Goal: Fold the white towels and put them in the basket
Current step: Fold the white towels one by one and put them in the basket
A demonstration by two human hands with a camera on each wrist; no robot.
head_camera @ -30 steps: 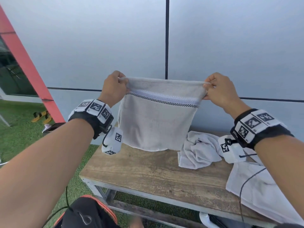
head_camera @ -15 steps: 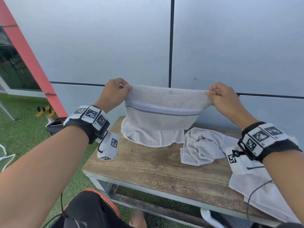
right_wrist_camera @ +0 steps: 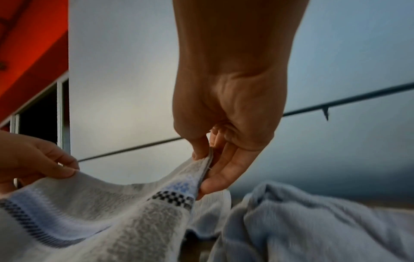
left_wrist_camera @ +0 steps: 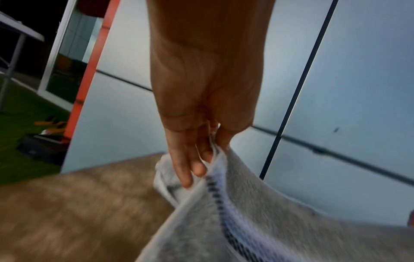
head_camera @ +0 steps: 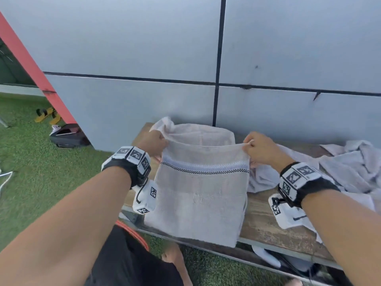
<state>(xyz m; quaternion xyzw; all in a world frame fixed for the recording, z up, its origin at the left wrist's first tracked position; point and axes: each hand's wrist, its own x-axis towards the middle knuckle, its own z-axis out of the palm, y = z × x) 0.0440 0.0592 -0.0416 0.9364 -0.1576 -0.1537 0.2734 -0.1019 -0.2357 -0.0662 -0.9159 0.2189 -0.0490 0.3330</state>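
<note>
While lying partly on the wooden desk (head_camera: 259,226), the white towel (head_camera: 202,195) is showing a blue band and a black checkered line near its top edge, its lower end drooping over the desk's 6 o'clock rim. At 9 o'clock the left hand (head_camera: 152,142) is pinching one top corner; at 3 o'clock the right hand (head_camera: 262,148) is pinching the other, fingers (right_wrist_camera: 220,175) curling around the hem, both forearms reaching forward.
</note>
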